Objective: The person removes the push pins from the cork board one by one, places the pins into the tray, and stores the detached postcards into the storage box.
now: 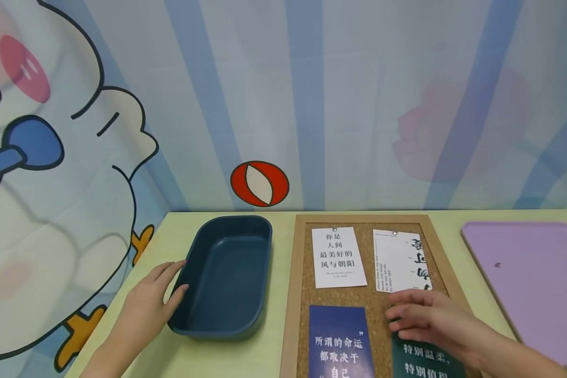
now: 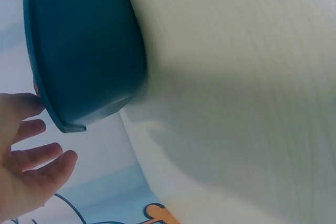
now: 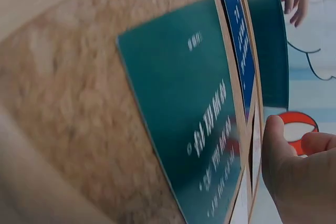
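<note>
My left hand (image 1: 144, 302) is at the left rim of a dark teal plastic bin (image 1: 229, 278), fingertips right at the edge and fingers relaxed. The left wrist view has the hand (image 2: 26, 174) beside the bin's rim (image 2: 38, 72). Over a cork board (image 1: 340, 297) with a wooden frame, my right hand (image 1: 434, 320) hovers with loosely bent fingers, covering the top of a dark green card (image 1: 425, 362). That green card (image 3: 173, 82) lies on the cork in the right wrist view, with my hand (image 3: 299, 177) beyond its edge.
Two white cards, a left one (image 1: 339, 257) and a right one (image 1: 399, 262) with sideways print, hang from pins on the board. A blue card (image 1: 340, 331) is below. A purple tray (image 1: 534, 273) lies at the right. A printed curtain (image 1: 349, 105) rises behind the table.
</note>
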Motion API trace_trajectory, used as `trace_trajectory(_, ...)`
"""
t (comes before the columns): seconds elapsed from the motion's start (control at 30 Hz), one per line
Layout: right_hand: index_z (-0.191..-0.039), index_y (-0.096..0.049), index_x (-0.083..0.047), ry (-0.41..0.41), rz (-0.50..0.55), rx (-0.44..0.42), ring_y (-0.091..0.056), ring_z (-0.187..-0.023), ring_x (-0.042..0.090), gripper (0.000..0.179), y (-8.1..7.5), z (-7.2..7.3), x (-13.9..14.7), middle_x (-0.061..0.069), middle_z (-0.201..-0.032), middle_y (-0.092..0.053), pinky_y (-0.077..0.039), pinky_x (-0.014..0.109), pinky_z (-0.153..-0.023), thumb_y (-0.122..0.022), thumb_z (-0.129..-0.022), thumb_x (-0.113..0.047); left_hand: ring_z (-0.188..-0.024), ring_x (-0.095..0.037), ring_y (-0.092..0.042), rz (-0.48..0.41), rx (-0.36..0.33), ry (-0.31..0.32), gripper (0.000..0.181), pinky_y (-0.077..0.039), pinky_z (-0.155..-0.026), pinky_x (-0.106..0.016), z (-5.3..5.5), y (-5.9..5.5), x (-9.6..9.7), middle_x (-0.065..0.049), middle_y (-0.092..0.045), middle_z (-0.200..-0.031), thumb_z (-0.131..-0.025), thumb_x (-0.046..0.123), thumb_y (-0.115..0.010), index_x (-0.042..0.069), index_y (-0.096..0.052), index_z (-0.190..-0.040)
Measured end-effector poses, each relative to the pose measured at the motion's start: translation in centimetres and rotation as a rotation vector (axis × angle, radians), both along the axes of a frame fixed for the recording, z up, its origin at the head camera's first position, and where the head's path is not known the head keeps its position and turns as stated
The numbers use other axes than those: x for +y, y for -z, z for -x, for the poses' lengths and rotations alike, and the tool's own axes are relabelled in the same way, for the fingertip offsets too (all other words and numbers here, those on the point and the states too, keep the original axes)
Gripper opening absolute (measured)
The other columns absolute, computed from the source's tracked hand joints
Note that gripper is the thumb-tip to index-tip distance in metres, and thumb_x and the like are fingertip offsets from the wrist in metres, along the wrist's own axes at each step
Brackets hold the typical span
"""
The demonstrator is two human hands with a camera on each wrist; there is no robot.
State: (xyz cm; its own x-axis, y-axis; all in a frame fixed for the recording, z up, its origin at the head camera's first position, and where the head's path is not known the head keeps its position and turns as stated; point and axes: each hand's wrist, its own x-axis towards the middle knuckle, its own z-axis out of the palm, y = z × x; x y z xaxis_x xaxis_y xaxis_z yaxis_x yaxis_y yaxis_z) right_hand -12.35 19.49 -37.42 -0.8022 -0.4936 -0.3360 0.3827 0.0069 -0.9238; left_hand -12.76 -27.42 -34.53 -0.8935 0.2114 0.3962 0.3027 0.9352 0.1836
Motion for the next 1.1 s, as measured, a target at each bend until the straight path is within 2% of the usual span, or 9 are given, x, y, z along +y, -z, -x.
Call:
trace_trajectory(0.13, -0.126, -0.042, 0.012, -0.017, -0.005, -0.026, -0.063, -0.091, 0.02, 0.039, 0.2, -0.2, -1.1, 0.008, -0.101, -0.063, -0.052, 0.032, -0.078, -0.05, -0.091, -0.004, -0.088, -0.035, -0.061, -0.075, -0.122, -0.05, 0.047, -0.052, -0.065, -0.041, 0.2, 0.0, -0.6, -0.025, -0.05, -0.123, -0.083, 0.013, -0.071, 0.001, -0.055, -0.125)
trace_trajectory(0.2, -0.124, -0.044, 0.012, -0.021, 0.0, -0.033, -0.064, -0.089, 0.019, 0.037, 0.3, -0.2, -1.6, 0.008, -0.1, -0.063, -0.052, 0.031, -0.077, -0.051, -0.091, -0.004, -0.089, -0.035, -0.06, -0.117, -0.161, -0.065, 0.047, -0.052, -0.064, -0.039, 0.3, 0.1, -0.9, -0.025, -0.049, -0.125, -0.084, 0.014, -0.07, 0.001, -0.054, -0.126)
trace_trajectory(0.3, -0.124, -0.043, 0.013, -0.021, 0.015, -0.033, -0.065, -0.086, 0.019, 0.038, 0.5, -0.3, -2.1, 0.009, -0.098, -0.064, -0.053, 0.031, -0.076, -0.051, -0.091, -0.004, -0.095, -0.038, -0.059, -0.175, -0.201, -0.077, 0.045, -0.053, -0.068, -0.042, 0.5, 0.2, -1.3, -0.024, -0.051, -0.123, -0.085, 0.015, -0.068, 0.0, -0.054, -0.126)
trace_trajectory(0.4, -0.124, -0.041, 0.015, -0.018, 0.013, -0.03, -0.065, -0.084, 0.019, 0.04, 0.6, -0.4, -2.4, 0.01, -0.097, -0.062, -0.053, 0.031, -0.075, -0.051, -0.091, -0.005, -0.093, -0.037, -0.062, -0.211, -0.249, -0.085, 0.045, -0.052, -0.072, -0.045, 0.6, 0.5, -1.6, -0.025, -0.053, -0.122, -0.087, 0.017, -0.066, -0.002, -0.053, -0.126)
trace_trajectory(0.6, -0.126, -0.041, 0.016, -0.005, -0.019, -0.048, -0.065, -0.084, 0.019, 0.042, 0.4, -0.7, -2.5, 0.01, -0.096, -0.061, -0.053, 0.033, -0.075, -0.051, -0.091, -0.005, -0.084, -0.031, -0.065, -0.244, -0.315, -0.102, 0.045, -0.052, -0.069, -0.042, 0.8, 0.9, -1.8, -0.025, -0.058, -0.115, -0.087, 0.017, -0.066, -0.003, -0.053, -0.126)
trace_trajectory(0.8, -0.124, -0.042, 0.016, 0.003, -0.015, -0.058, -0.065, -0.084, 0.019, 0.041, 0.4, -0.7, -2.7, 0.01, -0.096, -0.061, -0.053, 0.035, -0.075, -0.051, -0.089, -0.004, -0.079, -0.025, -0.066, -0.321, -0.403, -0.145, 0.043, -0.051, -0.063, -0.034, 1.0, 0.8, -1.9, -0.016, -0.065, -0.099, -0.089, 0.019, -0.063, -0.004, -0.055, -0.124)
trace_trajectory(0.93, -0.123, -0.042, 0.015, 0.018, -0.016, -0.085, -0.064, -0.085, 0.02, 0.04, 0.4, -0.9, -2.8, 0.011, -0.097, -0.06, -0.053, 0.036, -0.076, -0.052, -0.089, -0.004, -0.079, -0.023, -0.066, -0.383, -0.447, -0.156, 0.042, -0.051, -0.06, -0.028, 0.9, 0.6, -1.9, -0.013, -0.064, -0.097, -0.09, 0.019, -0.061, -0.005, -0.055, -0.125)
trace_trajectory(1.1, -0.123, -0.041, 0.015, 0.049, -0.019, -0.129, -0.065, -0.085, 0.021, 0.04, 0.4, -0.9, -3.1, 0.011, -0.096, -0.061, -0.053, 0.037, -0.076, -0.052, -0.089, -0.002, -0.079, -0.022, -0.066, -0.428, -0.469, -0.148, 0.041, -0.053, -0.06, -0.027, 0.9, 0.4, -1.8, -0.014, -0.064, -0.097, -0.091, 0.016, -0.06, -0.006, -0.055, -0.125)
